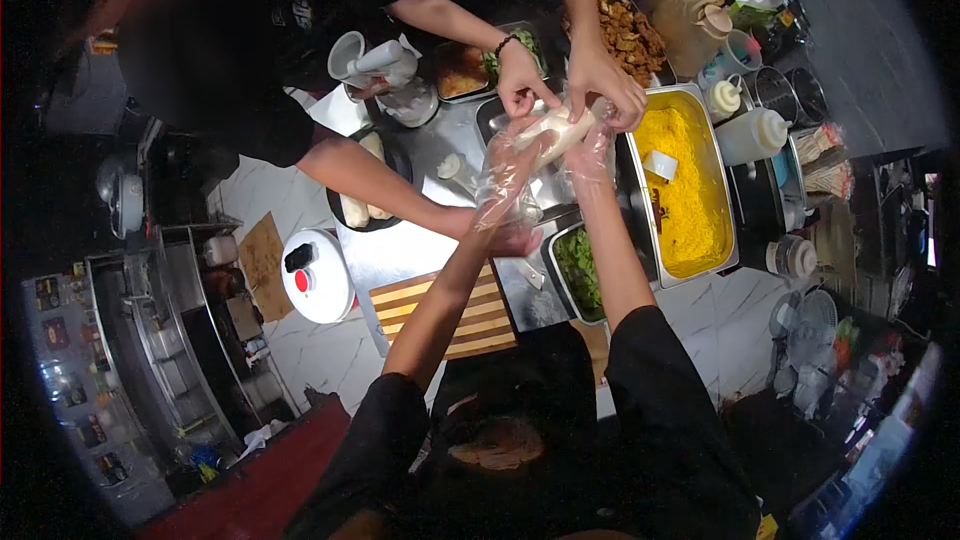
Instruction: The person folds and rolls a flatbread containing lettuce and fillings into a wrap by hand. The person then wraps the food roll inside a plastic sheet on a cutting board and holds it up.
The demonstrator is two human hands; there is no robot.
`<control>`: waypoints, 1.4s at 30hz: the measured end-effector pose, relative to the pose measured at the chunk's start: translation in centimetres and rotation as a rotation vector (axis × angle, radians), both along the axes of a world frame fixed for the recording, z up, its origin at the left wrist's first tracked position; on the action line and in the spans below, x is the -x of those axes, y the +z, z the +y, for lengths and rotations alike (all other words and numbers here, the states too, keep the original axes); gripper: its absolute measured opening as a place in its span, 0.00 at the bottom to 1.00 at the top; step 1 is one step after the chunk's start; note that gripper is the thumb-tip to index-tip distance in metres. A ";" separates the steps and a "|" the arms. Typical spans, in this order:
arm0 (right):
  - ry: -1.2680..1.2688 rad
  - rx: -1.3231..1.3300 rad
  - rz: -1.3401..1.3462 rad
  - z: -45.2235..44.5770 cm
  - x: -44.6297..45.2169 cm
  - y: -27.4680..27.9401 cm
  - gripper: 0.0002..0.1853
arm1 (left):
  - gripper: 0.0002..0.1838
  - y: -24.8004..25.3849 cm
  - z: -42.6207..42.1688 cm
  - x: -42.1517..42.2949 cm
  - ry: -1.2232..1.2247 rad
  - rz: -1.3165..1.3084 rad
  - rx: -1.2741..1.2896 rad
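Note:
Both my hands wear clear plastic gloves and are raised over the metal trays. My left hand (515,155) is closed around the left end of a pale rolled wrap (562,130). Gripping the wrap's other end is my right hand (592,142). From the far side, a co-worker's hand with a dark bracelet (522,75) and another bare hand (606,88) reach in at the wrap, their fingertips on or right beside it. A further co-worker's arm (385,185) crosses from the left, its hand partly behind my left forearm.
On the right stands a tray of yellow rice (685,225) with a white scoop (660,164). Leafy greens (578,265) fill a container near me. A striped cutting board (475,315), a dark pan of rolls (357,210) and a white lid (318,277) lie left. Squeeze bottles (752,135) stand right.

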State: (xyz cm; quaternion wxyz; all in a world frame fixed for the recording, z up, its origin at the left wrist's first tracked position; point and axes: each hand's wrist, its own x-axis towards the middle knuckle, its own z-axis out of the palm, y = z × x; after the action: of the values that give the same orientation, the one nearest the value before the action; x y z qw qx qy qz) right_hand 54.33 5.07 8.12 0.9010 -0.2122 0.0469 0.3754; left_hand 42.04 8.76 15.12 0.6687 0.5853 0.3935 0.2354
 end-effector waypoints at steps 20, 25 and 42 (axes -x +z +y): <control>-0.011 0.001 0.019 -0.2 -0.4 3.2 0.33 | 0.27 1.7 0.1 0.7 -0.082 -0.055 -0.087; -0.005 -0.055 0.049 -1.2 0.2 2.2 0.28 | 0.28 2.8 -0.5 3.8 -0.149 -0.044 -0.053; -0.041 0.119 0.014 -8.6 12.2 12.3 0.39 | 0.39 10.6 -4.8 14.1 -0.345 -0.013 0.049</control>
State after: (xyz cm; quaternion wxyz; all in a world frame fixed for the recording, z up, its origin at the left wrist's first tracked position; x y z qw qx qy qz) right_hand 42.13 -3.54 20.38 0.8939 -0.2617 0.0797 0.3550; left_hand 27.94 3.97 25.74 0.7158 0.6261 0.2884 0.1112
